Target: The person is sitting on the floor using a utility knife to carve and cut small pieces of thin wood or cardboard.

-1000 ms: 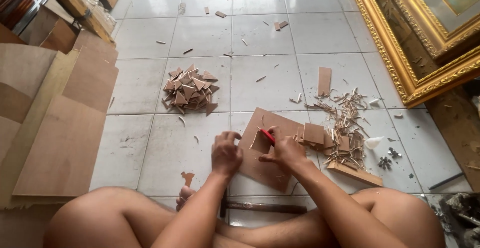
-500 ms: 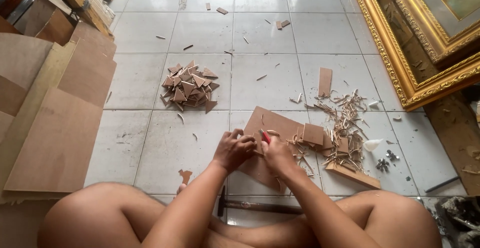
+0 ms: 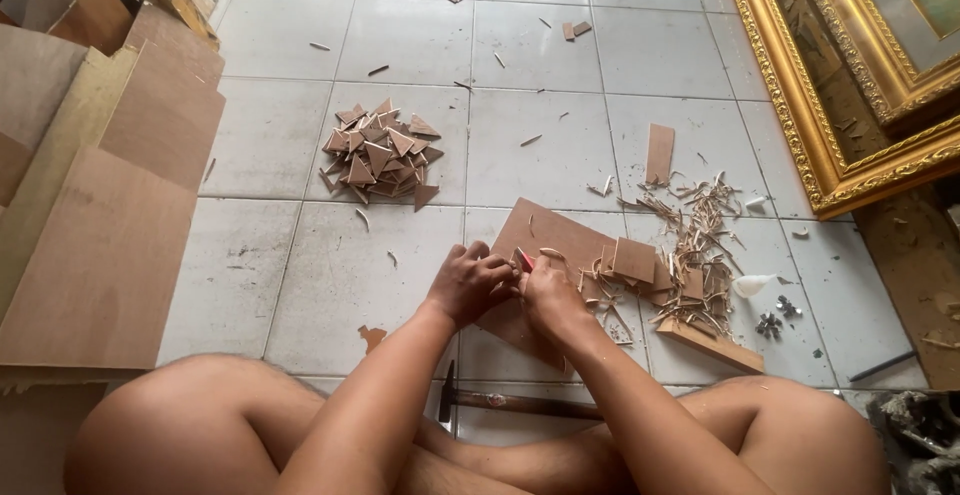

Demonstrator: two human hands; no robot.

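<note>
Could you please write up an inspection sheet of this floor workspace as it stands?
Surface: white tiled floor, dusty, scattered with chips.
Job's things: left hand and right hand meet over a brown board; a red tool shows between them.
Clutter: pile of triangular offcuts; shavings heap; hammer; small metal parts.
Fingers: curled; the grip cannot be made out.
Cables: nothing seen.
Surroundings: stacked brown sheets on one side; gilded picture frames on the other.

Bright, even daylight, soft shadows, mild sheen on the pale floor tiles (image 3: pixel 300 285), sharp focus, slight wide-angle edge stretch.
</note>
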